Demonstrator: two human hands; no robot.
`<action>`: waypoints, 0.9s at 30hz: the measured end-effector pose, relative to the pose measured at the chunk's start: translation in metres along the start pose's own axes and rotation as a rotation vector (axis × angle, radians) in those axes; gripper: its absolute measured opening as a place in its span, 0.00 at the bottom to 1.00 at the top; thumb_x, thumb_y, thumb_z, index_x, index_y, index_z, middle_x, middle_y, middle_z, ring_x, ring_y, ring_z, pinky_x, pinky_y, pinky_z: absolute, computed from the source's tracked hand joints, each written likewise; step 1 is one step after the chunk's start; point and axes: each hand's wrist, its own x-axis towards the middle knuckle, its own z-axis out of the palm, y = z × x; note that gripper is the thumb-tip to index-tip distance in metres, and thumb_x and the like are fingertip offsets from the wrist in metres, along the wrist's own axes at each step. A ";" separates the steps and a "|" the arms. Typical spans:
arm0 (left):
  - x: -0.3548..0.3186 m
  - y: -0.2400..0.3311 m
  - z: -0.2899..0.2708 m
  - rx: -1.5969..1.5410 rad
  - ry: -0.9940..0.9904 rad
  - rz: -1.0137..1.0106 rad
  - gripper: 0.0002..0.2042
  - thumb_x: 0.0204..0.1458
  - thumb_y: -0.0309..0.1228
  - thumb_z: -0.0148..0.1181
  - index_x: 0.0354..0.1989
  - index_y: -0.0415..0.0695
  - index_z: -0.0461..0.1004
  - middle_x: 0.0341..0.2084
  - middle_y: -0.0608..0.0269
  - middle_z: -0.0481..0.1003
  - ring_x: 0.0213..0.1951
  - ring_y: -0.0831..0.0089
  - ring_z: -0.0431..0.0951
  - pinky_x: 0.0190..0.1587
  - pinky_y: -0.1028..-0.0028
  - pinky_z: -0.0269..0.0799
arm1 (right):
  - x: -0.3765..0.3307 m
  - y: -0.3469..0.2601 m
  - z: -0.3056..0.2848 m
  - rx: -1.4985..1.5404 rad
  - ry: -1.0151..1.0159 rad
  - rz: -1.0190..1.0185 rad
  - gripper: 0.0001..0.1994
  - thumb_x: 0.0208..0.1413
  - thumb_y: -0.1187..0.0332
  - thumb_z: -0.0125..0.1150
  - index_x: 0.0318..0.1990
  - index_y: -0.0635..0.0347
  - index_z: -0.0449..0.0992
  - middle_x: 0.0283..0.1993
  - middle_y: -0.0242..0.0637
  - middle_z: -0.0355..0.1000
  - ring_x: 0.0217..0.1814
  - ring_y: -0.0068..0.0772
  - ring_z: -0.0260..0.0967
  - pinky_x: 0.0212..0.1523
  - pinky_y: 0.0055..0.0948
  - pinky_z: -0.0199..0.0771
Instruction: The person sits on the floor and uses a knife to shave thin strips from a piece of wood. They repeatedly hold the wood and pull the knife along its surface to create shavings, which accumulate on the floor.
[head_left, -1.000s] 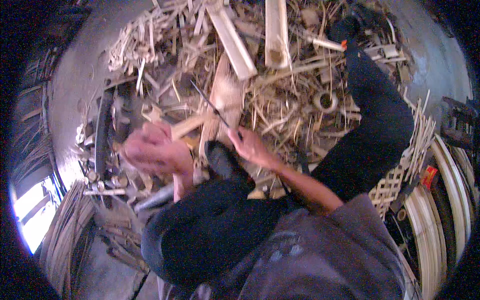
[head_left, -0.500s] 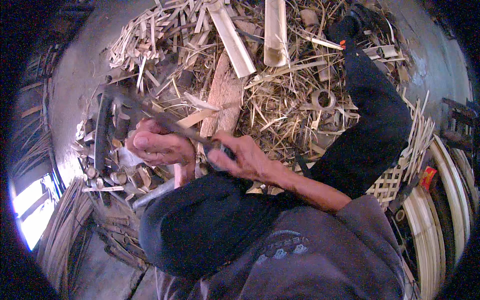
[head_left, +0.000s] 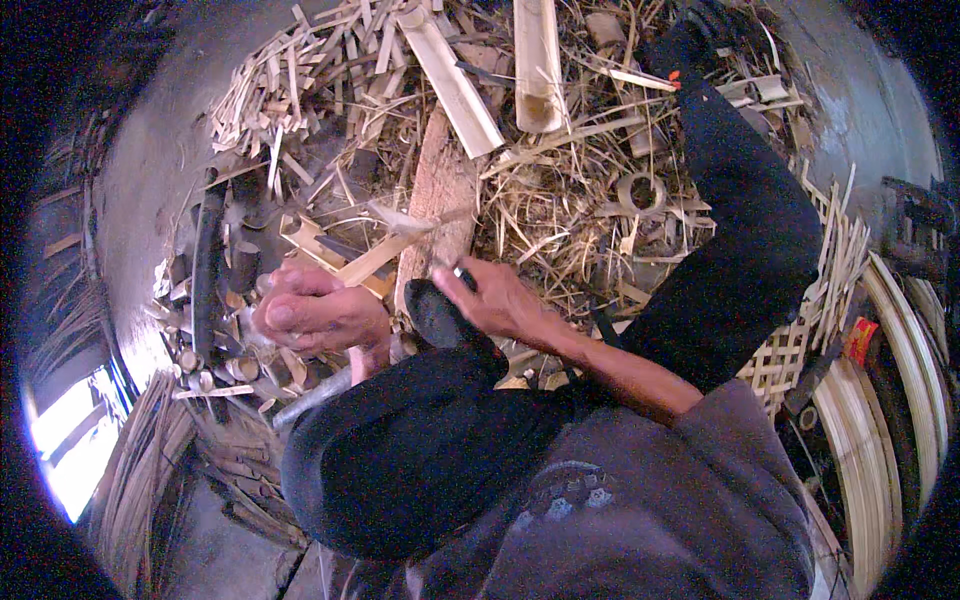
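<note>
The floor (head_left: 150, 190) is grey and hard; a wide heap of bamboo scraps (head_left: 560, 200) covers its far part, and two split bamboo pieces (head_left: 450, 80) lie at the far edge of the heap. A wooden block (head_left: 440, 200) stands in the middle of the scraps, just far of the hands. The person sits with the knee (head_left: 420, 450) raised in dark trousers; a woven bamboo mat (head_left: 790, 340) lies at the right, and a round basket rim (head_left: 900, 400) is near it.

The left hand (head_left: 315, 315) is closed around a short bamboo strip (head_left: 375, 262); the strip points far and to the right, and its tip reaches the wooden block. The right hand (head_left: 495, 300) is closed on a knife handle (head_left: 462, 275); the blade itself I cannot see clearly, so I cannot tell where its edge touches the strip.

I judge that the main danger is a slip; the two hands are near each other, and the left fingers (head_left: 290, 285) are wrapped close to the place where the knife works; if the blade jumps out of the grain, it can go toward them or toward the knee. The strip is thin and may split crooked or break; the loose scraps under the block can also let it shift.
</note>
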 end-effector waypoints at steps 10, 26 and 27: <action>0.003 -0.003 0.018 0.173 0.032 0.096 0.24 0.64 0.49 0.30 0.19 0.46 0.55 0.08 0.72 0.51 0.13 0.78 0.55 0.16 0.77 0.53 | 0.031 0.106 0.020 -0.046 0.122 0.081 0.27 0.58 0.45 0.47 0.31 0.65 0.75 0.25 0.53 0.71 0.27 0.57 0.71 0.29 0.47 0.68; 0.003 0.008 0.017 0.040 0.051 0.058 0.22 0.63 0.49 0.34 0.22 0.45 0.54 0.10 0.72 0.53 0.13 0.81 0.55 0.15 0.79 0.52 | 0.027 0.114 0.024 -0.124 0.102 0.070 0.26 0.59 0.45 0.47 0.30 0.65 0.71 0.25 0.51 0.70 0.25 0.51 0.69 0.30 0.43 0.68; 0.003 0.006 0.013 0.030 0.025 0.040 0.23 0.63 0.49 0.33 0.22 0.45 0.54 0.10 0.72 0.53 0.13 0.81 0.55 0.16 0.79 0.51 | 0.032 0.108 0.025 -0.139 0.111 0.103 0.29 0.58 0.43 0.46 0.29 0.67 0.72 0.25 0.55 0.70 0.27 0.54 0.70 0.31 0.45 0.69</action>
